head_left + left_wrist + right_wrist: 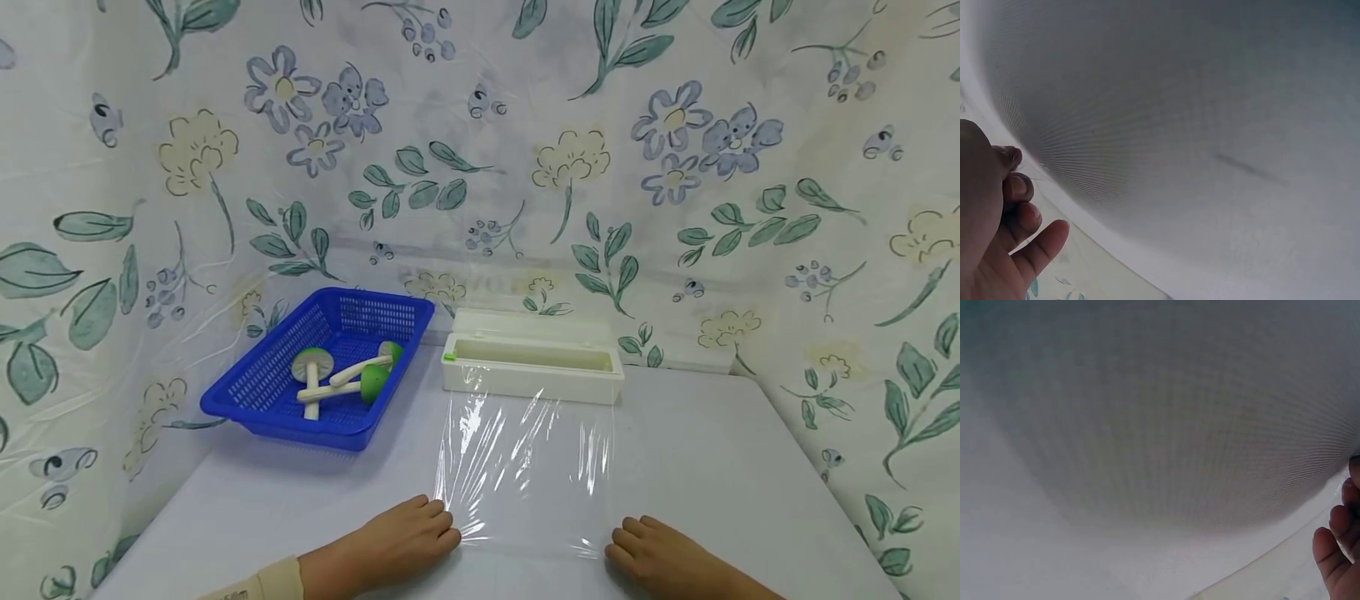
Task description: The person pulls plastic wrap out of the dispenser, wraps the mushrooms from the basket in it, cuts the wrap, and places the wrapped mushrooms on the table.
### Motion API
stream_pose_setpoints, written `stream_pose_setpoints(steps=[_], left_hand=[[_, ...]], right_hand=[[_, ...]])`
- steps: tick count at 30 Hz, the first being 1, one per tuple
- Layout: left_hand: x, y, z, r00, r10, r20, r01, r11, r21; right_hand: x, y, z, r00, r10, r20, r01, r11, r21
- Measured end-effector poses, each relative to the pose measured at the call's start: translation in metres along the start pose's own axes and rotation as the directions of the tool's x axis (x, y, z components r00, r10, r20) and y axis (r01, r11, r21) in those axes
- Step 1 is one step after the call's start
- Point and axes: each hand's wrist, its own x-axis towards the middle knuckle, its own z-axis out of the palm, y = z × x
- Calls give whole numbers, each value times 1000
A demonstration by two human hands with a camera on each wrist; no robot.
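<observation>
Stretching over the table point(697, 467), a sheet of clear film point(525, 475) ran toward 6 o'clock from the white dispenser box point(532, 385), its surface streaked with bright creases. Both hands were closed on its near corners. The left hand point(412, 533), at the sheet's 8 o'clock, pinched one corner with bent fingers; in the left wrist view its thumb and forefinger met while the little finger stood apart. The right hand point(660, 554), at 4 o'clock, gripped the other corner with fingers curled; in the right wrist view it was cut off by the frame at 4 o'clock, and its exact pinch could not be told. A beige sleeve point(277, 581) covered the left forearm.

The box stood at the sheet's 12 o'clock, its lid point(532, 325) raised toward the wall and a small green piece point(449, 357) at its 9 o'clock end. At the sheet's 10 o'clock sat a blue perforated basket point(247, 375) containing three green-and-white toy mushrooms point(372, 384), their stems overlapping. One showed its gilled underside, stem toward 6 o'clock. A floral-printed covering point(480, 75) rose behind the table.
</observation>
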Motion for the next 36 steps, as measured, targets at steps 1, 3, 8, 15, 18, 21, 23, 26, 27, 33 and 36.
stream_pose_setpoints(steps=[1, 3, 8, 15, 18, 21, 23, 26, 27, 33, 36], left_hand=[[0, 0, 0, 1000, -1, 3, 1, 1000, -2], [-1, 1, 0, 1000, -3, 13, 3, 1000, -8], [-2, 1, -2, 997, -14, 71, 17, 999, -45], [-1, -1, -8, 986, -36, 162, 57, 991, -125], [0, -2, -11, 978, -40, 207, 74, 984, -160], [1, -4, -13, 965, -43, 260, 93, 978, -184], [2, -6, -15, 955, -42, 293, 102, 976, -194], [3, -9, -18, 943, -44, 329, 117, 971, -208], [3, -10, -19, 939, -46, 341, 128, 966, -223], [7, -21, -22, 918, -62, 392, 167, 956, -240], [9, -28, -26, 917, -76, 392, 167, 965, -204]], right_hand=[[1, 0, 0, 1000, 5, 12, -5, 1000, 7], [2, -1, -2, 999, 22, 32, -23, 999, 35], [5, -1, -6, 995, 52, 82, -60, 993, 100], [8, 1, -10, 1000, 16, 13, -18, 995, 93], [10, 2, -12, 1000, 0, -18, 1, 996, 93], [9, 2, -14, 999, -8, -33, 12, 995, 104], [9, 3, -16, 998, -17, -53, 22, 995, 97], [8, 3, -17, 995, -33, -97, 40, 996, 74], [7, 4, -17, 993, -36, -111, 44, 997, 69], [6, 7, -16, 988, 35, -148, -14, 991, 136], [5, 13, -18, 984, 115, -134, -88, 977, 195]])
